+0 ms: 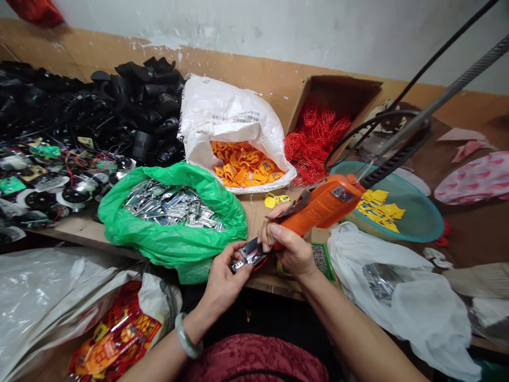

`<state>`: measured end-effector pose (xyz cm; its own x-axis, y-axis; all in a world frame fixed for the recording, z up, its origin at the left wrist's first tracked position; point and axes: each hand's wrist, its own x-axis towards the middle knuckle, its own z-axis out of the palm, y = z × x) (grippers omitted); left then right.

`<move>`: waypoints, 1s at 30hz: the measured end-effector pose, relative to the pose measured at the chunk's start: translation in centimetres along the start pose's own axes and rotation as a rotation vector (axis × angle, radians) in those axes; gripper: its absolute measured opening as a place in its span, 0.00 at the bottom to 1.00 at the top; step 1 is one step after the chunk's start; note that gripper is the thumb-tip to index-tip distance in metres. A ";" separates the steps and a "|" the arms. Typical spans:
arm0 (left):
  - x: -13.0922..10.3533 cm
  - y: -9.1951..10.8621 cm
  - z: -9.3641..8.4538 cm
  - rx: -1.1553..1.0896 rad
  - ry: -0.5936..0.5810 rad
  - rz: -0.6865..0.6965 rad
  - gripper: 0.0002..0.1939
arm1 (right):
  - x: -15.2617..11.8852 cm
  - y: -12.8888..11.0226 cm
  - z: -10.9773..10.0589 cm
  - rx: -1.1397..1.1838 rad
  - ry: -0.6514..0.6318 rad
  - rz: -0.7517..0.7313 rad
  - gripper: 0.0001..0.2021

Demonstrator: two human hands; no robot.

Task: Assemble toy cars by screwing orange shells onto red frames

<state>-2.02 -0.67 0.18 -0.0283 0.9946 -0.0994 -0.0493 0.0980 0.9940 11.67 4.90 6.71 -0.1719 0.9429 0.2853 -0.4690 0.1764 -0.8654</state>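
My right hand (292, 246) is wrapped round an orange electric screwdriver (318, 204), tilted so that its tip end points down and left. Between the fingers and thumb of my left hand (226, 276) is a small silver and dark plastic part (244, 261). The screwdriver's lower end meets this part, though the fingers partly hide the contact. Just beyond my left hand, a green plastic bag (222, 204) holds many shiny silver parts (169, 204). Beside my right hand, a small green-rimmed tray (323, 260) contains tiny screws.
Orange parts (248, 164) fill a white sack (234, 103); red lattice parts (314, 138) lie in a cardboard box. A teal bowl (425, 217) holds yellow pieces. Motors, wires and black shells (139, 95) crowd the left. A cable (449, 90) rises from the screwdriver. White bag (417, 297) at right.
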 end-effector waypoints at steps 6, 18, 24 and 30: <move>0.0 0.1 0.0 0.009 -0.002 -0.003 0.22 | -0.1 -0.2 0.4 -0.017 -0.014 -0.003 0.06; 0.0 0.1 0.0 0.030 -0.005 0.007 0.21 | -0.1 -0.3 0.3 -0.076 -0.021 0.025 0.07; -0.1 0.2 0.0 -0.013 -0.002 -0.002 0.22 | -0.3 -0.2 0.4 -0.080 -0.052 0.037 0.09; 0.0 0.5 0.3 -0.081 0.018 -0.023 0.22 | -0.4 -0.3 0.6 -0.169 -0.112 0.101 0.09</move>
<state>-1.77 -0.59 0.65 -0.0445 0.9913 -0.1237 -0.1302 0.1170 0.9846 11.38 4.30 7.05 -0.3102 0.9224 0.2299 -0.2945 0.1367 -0.9458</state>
